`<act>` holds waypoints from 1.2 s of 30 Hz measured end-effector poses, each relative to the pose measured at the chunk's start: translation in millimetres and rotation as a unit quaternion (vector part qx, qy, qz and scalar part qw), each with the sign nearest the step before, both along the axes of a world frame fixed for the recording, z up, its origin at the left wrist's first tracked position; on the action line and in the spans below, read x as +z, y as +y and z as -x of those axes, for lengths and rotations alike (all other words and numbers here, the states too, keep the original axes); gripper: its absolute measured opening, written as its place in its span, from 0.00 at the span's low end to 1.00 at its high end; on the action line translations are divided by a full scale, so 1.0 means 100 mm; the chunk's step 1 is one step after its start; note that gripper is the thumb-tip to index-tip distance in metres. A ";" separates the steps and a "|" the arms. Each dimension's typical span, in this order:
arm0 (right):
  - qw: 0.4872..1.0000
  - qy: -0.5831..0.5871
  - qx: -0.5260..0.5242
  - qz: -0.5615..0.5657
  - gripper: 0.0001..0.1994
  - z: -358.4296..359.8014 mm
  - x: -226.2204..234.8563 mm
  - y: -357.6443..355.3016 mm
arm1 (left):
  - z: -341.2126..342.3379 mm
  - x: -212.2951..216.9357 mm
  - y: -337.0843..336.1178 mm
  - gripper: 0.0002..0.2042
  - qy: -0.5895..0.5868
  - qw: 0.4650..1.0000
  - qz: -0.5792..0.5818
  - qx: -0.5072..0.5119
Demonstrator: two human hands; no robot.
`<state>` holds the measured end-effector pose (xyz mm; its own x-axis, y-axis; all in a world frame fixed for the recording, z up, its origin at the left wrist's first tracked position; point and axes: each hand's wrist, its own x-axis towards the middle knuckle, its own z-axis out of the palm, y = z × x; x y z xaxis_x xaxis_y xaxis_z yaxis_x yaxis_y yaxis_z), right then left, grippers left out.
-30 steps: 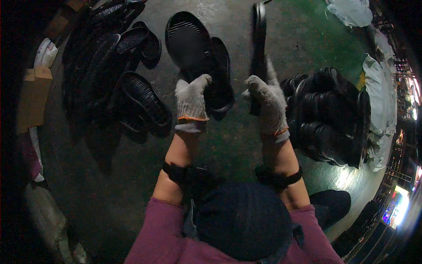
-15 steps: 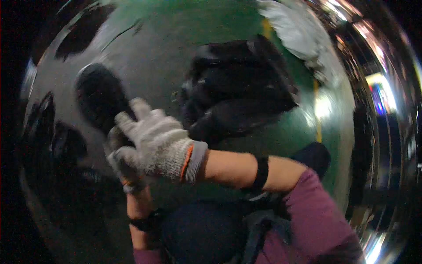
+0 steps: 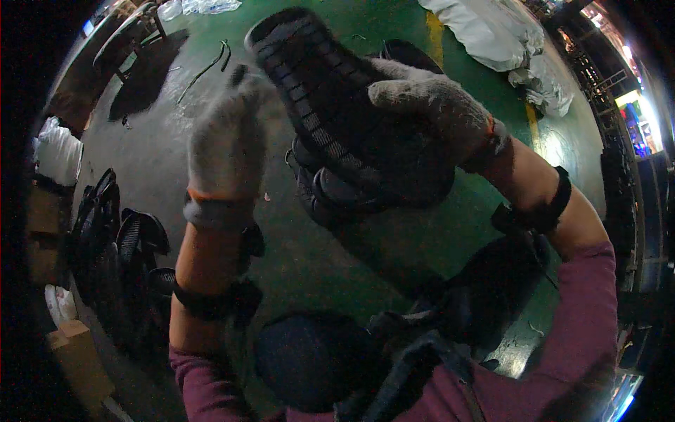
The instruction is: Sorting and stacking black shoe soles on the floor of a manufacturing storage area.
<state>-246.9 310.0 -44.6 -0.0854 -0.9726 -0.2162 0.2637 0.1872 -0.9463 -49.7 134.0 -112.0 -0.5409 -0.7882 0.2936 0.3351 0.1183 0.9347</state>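
Observation:
My right hand, in a grey knit glove, grips a long black ridged piece shaped somewhat like a shoe sole. Its thumb side lies over the piece, and other fingers are hidden. The piece is tilted, its narrower end pointing up and left, with a row of block-like ridges along one edge. Apart from it, to the left, my gloved left hand is raised and smeared by motion. A dark tip shows at its top; I cannot make out what it is. Beneath the held piece is a dark heap on the floor.
Several black ridged pieces stand bunched at the left, near cardboard boxes. White plastic sheeting lies far right beside a yellow floor line. A thin cord is on the green floor. A stool stands far left.
My hands have moved apart. The right has gone up and right with the black piece, turning it; the left has come away from it. My view has shifted too.

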 end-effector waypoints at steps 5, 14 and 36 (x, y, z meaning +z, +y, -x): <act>0.920 0.353 0.088 0.149 0.26 0.39 0.13 0.01 | 0.36 0.03 -0.12 0.18 -0.328 0.796 0.508 0.029; 0.895 0.371 0.039 -0.243 0.18 1.64 -0.40 0.54 | 1.59 -0.22 -0.02 0.14 -0.546 0.593 0.576 -0.134; 0.888 0.454 0.043 0.055 0.29 -0.91 0.04 -0.23 | -1.36 -2.45 -0.85 0.22 -0.616 0.678 -0.187 0.356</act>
<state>-156.0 287.1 -40.6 -0.0997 -0.9950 0.0002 -0.6281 0.0628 -0.7756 86.6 49.2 -357.4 0.3614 -0.8730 -0.3276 -0.7440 -0.4817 0.4630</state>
